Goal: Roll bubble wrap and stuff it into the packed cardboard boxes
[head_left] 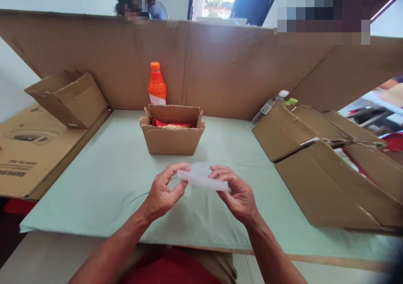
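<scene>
A whitish, see-through piece of thin plastic (204,181), perhaps a folded bag or sheet, is held between both hands above the table's front half. My left hand (165,191) pinches its left end between thumb and fingers. On the opposite end, my right hand (236,194) grips it with the thumb below and the fingers on top. Slight blur hides the plastic's exact kind. Just beyond the hands stands an open cardboard box (171,141), with a red packet (173,125) showing inside.
Behind the box stands an orange bottle (156,84) by a cardboard wall (220,70). Cardboard boxes (330,183) and a clear bottle (269,108) occupy the right. A smaller open box (78,99) rests on a large carton (28,149) at left. Pale green cloth (94,183) covers the table.
</scene>
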Tool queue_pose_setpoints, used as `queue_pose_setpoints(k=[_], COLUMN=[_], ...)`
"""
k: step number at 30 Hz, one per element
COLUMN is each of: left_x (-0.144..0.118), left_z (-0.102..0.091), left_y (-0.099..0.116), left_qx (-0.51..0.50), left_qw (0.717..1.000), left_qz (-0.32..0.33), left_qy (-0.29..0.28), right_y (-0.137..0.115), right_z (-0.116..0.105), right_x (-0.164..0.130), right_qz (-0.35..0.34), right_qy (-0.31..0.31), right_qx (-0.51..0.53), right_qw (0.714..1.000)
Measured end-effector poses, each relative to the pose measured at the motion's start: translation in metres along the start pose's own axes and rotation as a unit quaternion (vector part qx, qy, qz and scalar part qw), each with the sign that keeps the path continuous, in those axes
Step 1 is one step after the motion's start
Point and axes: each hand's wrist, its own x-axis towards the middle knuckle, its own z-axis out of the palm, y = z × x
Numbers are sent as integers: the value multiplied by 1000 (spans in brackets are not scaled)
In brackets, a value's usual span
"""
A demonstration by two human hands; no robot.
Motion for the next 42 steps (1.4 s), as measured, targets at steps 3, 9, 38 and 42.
queue_pose_setpoints(k=[3,9,38,42], left_x=[-42,-102,-94,-104], left_z=[-1,2,-4,-10], left_y=[-9,-32,-36,-33], left_qx=[81,138,195,163], left_qw=[993,988,978,981], left_qz=[60,-30,-29,-40], left_qy=[-64,-68,-65,-103], right_y=[11,19,22,14], right_z=[13,42,52,46], right_x=[-42,-112,-86,-74], right_qz=[-3,75,-10,123], right_qy=[-46,-59,-200,-233], right_qx=[-49,-108,-240,-147], right_qw=[998,990,950,953])
